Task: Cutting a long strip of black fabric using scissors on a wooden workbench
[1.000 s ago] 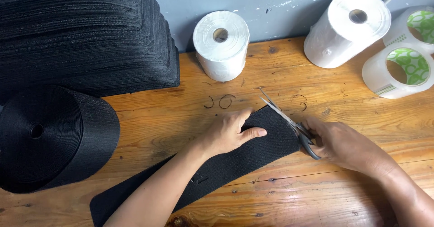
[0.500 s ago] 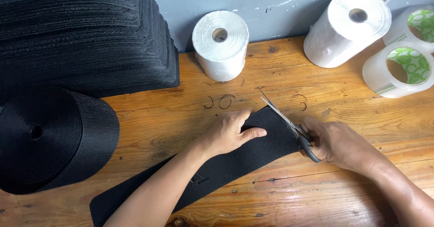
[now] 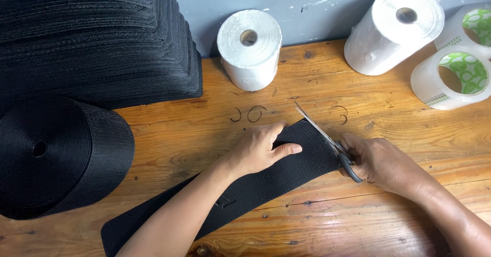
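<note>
- Scissors (image 3: 322,134) sit in the right hand (image 3: 381,162), fingers curled round the black handles, blades along the strip's end.
- Left hand (image 3: 258,147) presses flat, fingers spread, on the black webbing strip (image 3: 266,180) lying diagonally across the wooden table (image 3: 358,211).
- Webbing roll (image 3: 56,154) rests at far left.

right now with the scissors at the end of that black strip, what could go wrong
The left hand presses the black strip flat with its thumb stretched toward the scissors, so a slip of the blades might nick it. The strip runs slantwise across the wooden table, held only near the cut end, so it could shift and the edge may come out crooked. The right hand grips the handles close to the strip.
</note>
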